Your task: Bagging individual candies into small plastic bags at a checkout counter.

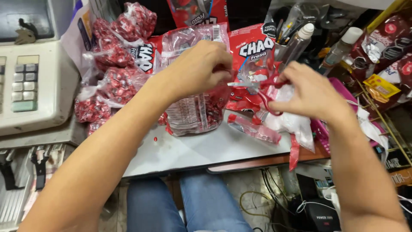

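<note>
My left hand [201, 65] is closed on the top of a clear plastic bag of small red candies [195, 109] that stands on the grey counter [193, 150]. My right hand [311, 92] holds red-handled scissors [264, 88], whose blades point left toward the left hand's fingertips. Under the right hand lies a pile of thin clear plastic bags [294, 122].
Several knotted small bags of red candies [113, 71] are heaped at the back left beside a beige cash register [30, 81]. Red candy packages [253, 45] stand behind. A cup with pens and bottles [296, 38] is at the back right. A strip of red wrapper [253, 129] lies near the counter's edge.
</note>
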